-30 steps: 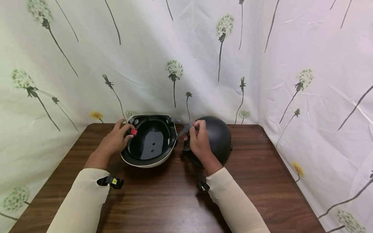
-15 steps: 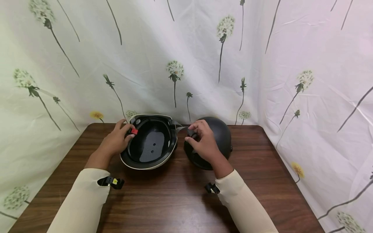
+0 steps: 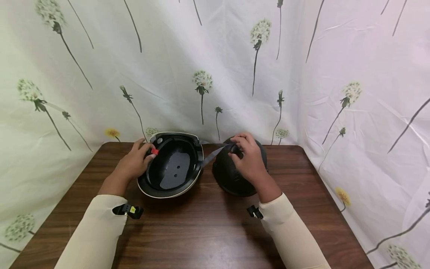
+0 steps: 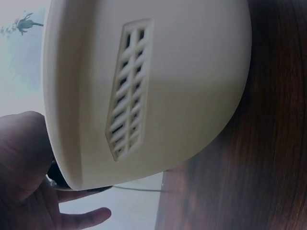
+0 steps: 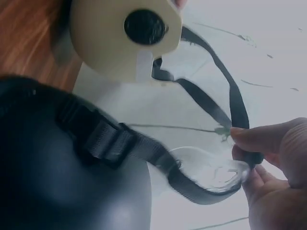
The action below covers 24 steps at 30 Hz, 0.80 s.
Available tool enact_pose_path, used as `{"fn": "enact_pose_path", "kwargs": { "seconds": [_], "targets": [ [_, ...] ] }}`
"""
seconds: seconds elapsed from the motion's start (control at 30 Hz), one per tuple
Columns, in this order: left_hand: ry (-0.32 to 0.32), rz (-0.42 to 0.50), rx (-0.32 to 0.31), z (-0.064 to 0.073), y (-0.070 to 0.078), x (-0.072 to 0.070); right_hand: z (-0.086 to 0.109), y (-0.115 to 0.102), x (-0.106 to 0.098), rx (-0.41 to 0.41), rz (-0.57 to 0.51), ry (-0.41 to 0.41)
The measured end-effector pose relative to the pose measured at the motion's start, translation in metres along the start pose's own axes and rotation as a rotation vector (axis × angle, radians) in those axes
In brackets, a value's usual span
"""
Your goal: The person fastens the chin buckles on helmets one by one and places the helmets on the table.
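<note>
An upturned cream helmet (image 3: 188,189) shows its black lining (image 3: 176,168) in the head view. At its left rim my left hand (image 3: 132,160) pinches a red buckle piece (image 3: 154,151). The vented cream shell (image 4: 192,76) fills most of the left wrist view. From its right side a grey chin strap (image 3: 212,154) stretches to my right hand (image 3: 251,160), which pinches the strap's dark end above the black helmet (image 3: 231,179). In the right wrist view, a second strap with a black adjuster (image 5: 112,143) runs from over the black helmet to the same fingers.
Both helmets stand near the back edge of the brown wooden table (image 3: 188,239). A white curtain printed with dandelions (image 3: 161,56) hangs right behind and along both sides. A black clip (image 3: 254,212) hangs from the right sleeve.
My right hand has moved to the right, drawing the grey strap out over the black helmet. The black helmet looks turned or tipped. My left hand stays at the red buckle piece.
</note>
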<state>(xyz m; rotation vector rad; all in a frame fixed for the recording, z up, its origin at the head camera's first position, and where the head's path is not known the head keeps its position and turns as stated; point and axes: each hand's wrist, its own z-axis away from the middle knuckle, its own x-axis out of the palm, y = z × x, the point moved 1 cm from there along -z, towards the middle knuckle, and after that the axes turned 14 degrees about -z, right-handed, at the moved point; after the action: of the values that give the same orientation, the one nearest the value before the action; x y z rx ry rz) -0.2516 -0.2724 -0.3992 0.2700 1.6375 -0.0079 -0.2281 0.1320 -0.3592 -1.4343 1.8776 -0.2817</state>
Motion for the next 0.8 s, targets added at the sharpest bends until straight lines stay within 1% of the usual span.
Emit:
{"fn": "enact_pose_path", "kwargs": {
  "seconds": [0.1,0.27,0.47,0.6,0.7,0.8],
  "targets": [
    [0.001,-0.004,-0.002,0.0,0.0,0.0,-0.001,0.001,-0.006,-0.013,0.041,0.03],
    [-0.011,-0.01,-0.015,0.0,0.0,0.0,-0.003,0.002,-0.014,-0.034,0.063,0.035],
    [-0.026,-0.008,-0.018,0.001,-0.001,-0.002,-0.008,0.0,-0.025,-0.123,0.12,0.057],
    [-0.031,-0.011,-0.026,0.001,-0.003,-0.002,-0.012,-0.001,-0.031,-0.15,0.211,0.06],
    [-0.029,-0.014,-0.028,0.001,-0.004,-0.001,-0.014,-0.002,-0.035,-0.152,0.305,0.064],
    [-0.028,-0.01,-0.03,0.001,-0.005,0.0,-0.015,-0.002,-0.037,-0.139,0.414,0.092]
  ]
}}
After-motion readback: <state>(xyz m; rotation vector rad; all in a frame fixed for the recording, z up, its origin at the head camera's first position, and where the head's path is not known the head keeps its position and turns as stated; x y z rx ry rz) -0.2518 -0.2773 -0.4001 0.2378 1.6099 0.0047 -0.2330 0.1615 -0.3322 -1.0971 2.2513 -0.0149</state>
